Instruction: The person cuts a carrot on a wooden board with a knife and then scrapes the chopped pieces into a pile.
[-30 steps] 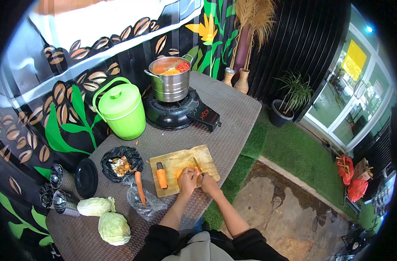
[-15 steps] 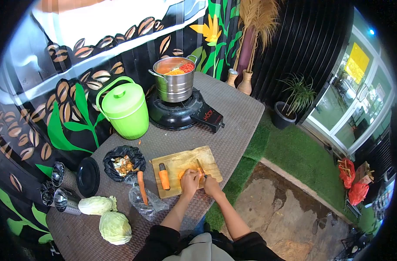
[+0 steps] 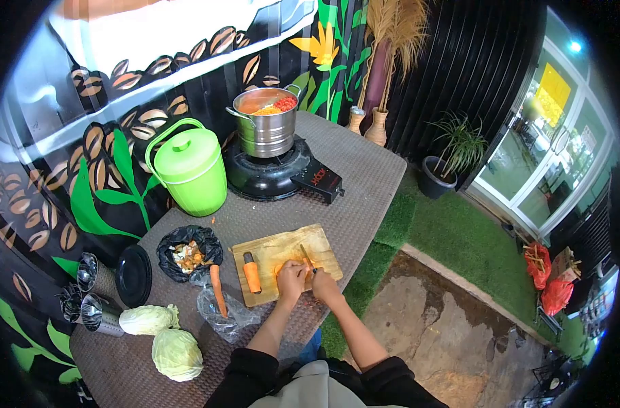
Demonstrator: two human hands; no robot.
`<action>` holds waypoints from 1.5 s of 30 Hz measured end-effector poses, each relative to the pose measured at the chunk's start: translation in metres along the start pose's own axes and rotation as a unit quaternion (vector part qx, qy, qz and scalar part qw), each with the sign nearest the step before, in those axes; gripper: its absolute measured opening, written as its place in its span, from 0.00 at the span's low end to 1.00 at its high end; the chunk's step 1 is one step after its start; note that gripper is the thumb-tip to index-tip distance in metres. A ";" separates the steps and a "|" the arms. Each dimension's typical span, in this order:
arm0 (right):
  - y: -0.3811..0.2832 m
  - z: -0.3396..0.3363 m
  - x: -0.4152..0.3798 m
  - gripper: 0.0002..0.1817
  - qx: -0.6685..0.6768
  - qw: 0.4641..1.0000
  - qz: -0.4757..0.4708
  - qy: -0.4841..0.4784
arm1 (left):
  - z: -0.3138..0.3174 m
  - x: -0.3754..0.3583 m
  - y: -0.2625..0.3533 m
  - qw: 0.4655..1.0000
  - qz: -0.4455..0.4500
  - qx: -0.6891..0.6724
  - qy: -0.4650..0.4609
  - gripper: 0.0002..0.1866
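Note:
A wooden cutting board (image 3: 316, 236) lies near the table's front edge. My right hand (image 3: 324, 285) is wrapped round the handle of a knife (image 3: 306, 256), whose blade points away from me over the board. Beside it, my left hand (image 3: 293, 277) is closed with bunched fingers on orange carrot, mostly hidden beneath them; thin orange bits show around the fingertips. On the board's left side rests a thick orange piece (image 3: 253, 277) with a dark end, apart from both hands. A whole carrot (image 3: 219, 291) lies on a clear plastic bag (image 3: 238, 319) left of the board.
A black bag of scraps (image 3: 165, 257), two cabbages (image 3: 177, 355), a black lid or plate stack (image 3: 134, 275) and metal utensil holders (image 3: 102, 315) stand left. Farther back are a green lidded bucket (image 3: 191, 170) and a steel pot (image 3: 267, 132) with chopped vegetables on a black stove (image 3: 265, 178).
The whole view has shifted slightly, so things appear a little farther left. Both hands stay close together over the board, the knife still in my right hand.

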State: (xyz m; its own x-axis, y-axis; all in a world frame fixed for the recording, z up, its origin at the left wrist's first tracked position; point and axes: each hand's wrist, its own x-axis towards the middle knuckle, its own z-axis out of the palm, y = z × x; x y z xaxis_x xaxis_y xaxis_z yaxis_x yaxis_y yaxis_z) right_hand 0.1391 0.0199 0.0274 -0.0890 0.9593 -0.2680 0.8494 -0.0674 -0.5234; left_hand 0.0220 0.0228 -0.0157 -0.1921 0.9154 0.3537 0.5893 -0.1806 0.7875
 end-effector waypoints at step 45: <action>0.018 -0.025 -0.029 0.17 -0.044 0.986 -0.050 0.155 | -0.008 0.015 -0.006 0.977 -0.119 -0.176 -0.012 0.07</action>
State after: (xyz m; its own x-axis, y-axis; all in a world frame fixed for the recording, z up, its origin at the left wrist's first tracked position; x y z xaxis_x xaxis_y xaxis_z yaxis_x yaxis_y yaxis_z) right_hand 0.1701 -0.0026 0.0458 -0.0232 0.9986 0.0479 0.8872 0.0426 -0.4595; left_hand 0.0091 0.0346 -0.0115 -0.2691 0.9542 0.1307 0.2236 -0.0701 0.9722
